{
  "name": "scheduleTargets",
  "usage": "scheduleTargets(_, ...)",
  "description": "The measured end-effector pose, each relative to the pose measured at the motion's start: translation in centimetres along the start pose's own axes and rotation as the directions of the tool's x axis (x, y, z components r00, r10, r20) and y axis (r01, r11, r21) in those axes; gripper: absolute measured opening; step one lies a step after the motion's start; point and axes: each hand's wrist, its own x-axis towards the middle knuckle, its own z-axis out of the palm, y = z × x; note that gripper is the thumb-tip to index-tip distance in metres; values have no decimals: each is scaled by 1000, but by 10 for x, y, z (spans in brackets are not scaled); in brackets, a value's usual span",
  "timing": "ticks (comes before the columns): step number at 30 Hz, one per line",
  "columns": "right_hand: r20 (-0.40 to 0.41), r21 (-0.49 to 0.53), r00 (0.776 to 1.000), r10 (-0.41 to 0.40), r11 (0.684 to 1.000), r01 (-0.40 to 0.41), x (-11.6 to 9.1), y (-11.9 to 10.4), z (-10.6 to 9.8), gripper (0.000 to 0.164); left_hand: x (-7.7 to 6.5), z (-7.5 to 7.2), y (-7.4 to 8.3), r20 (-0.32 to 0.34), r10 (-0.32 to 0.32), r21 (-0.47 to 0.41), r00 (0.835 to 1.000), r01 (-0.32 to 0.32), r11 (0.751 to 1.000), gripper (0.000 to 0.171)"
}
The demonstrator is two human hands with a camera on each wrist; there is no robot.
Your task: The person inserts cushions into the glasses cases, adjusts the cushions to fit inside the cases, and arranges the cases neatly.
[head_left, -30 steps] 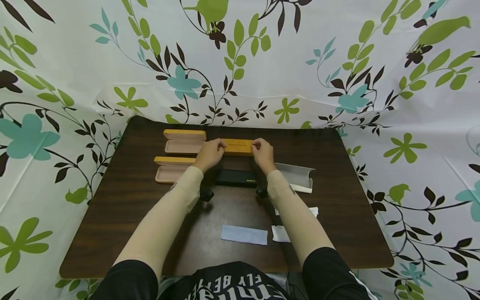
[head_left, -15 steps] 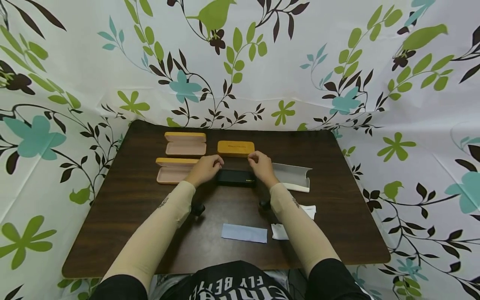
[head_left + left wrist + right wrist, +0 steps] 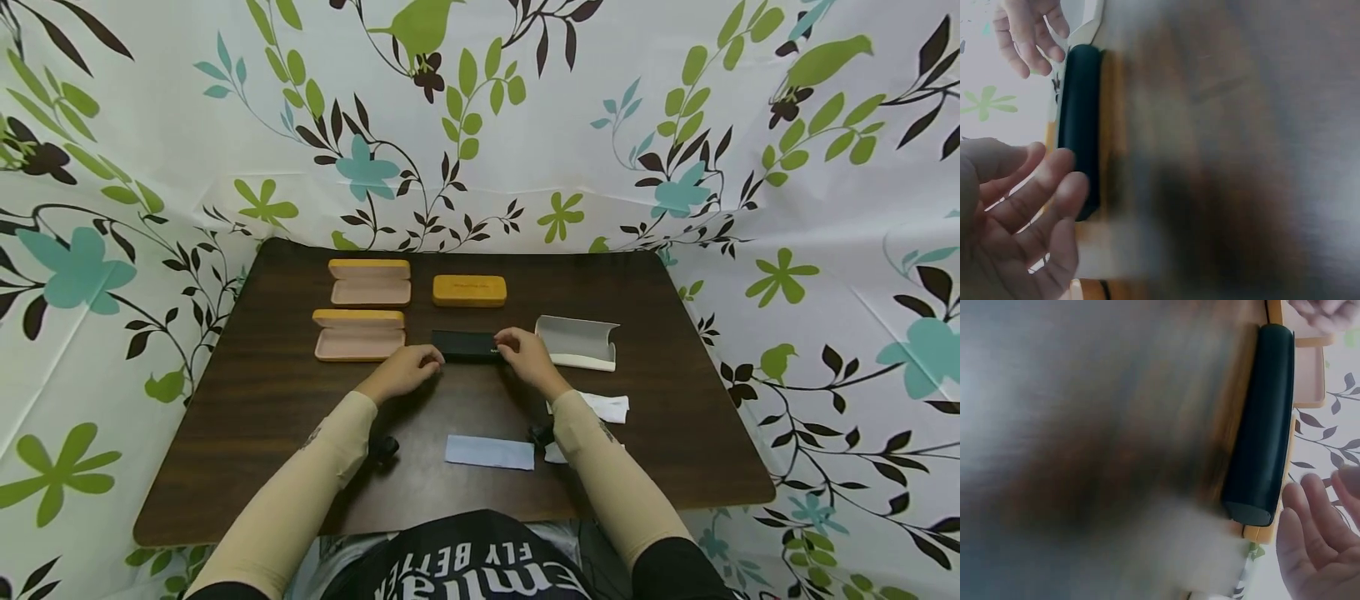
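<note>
A person's left hand (image 3: pixel 403 371) and right hand (image 3: pixel 529 358), fingers loosely bent and slightly apart, flank a dark case (image 3: pixel 462 346) midway between the table's (image 3: pixel 247 425) left and right edges. A yellow case (image 3: pixel 469 291) lies nearer the far edge.

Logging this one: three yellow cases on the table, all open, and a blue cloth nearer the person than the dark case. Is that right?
Not all open: the head view shows the yellow case behind the dark case closed. The rear left case and front left case are open; the blue cloth is as you say.
</note>
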Motion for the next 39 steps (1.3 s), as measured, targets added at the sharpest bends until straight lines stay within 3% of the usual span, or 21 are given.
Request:
scheduleTargets(7, 151, -91, 988, 7, 996, 7, -32, 4, 2, 19, -22, 17, 0, 83, 18, 42, 996, -22, 999, 16)
scheduleTargets(13, 322, -183, 947, 13, 982, 49, -59, 3, -4, 16, -31, 31, 11, 130, 18, 83, 991, -29, 996, 13)
scheduleTargets(18, 402, -241, 916, 4, 965, 102, -81, 2, -6, 20, -37, 38, 22, 180, 12, 110, 984, -32, 993, 13)
scheduleTargets(21, 409, -270, 913, 16, 957, 104, -90, 2, -6, 24, -39, 44, 27, 206, 38, 110, 978, -62, 992, 15)
scheduleTargets(24, 377, -308, 926, 31, 947, 93, -96, 2, -4, 27, -39, 48, 30, 223, 47, 105, 974, -72, 992, 17)
scheduleTargets(31, 313, -353, 949, -27, 925, 143, -109, 5, 4, 27, -43, 58, 35, 232, 12, 181, 973, -55, 982, 20)
scheduleTargets(36, 313, -368, 949, -30, 917, 150, -116, 1, 9, 24, -48, 65, 35, 223, 23, 260, 974, -82, 962, 23)
scheduleTargets(39, 323, -394, 946, -14, 907, 148, -119, -2, 11, 22, -51, 65, 36, 217, 32, 259, 976, -89, 962, 25)
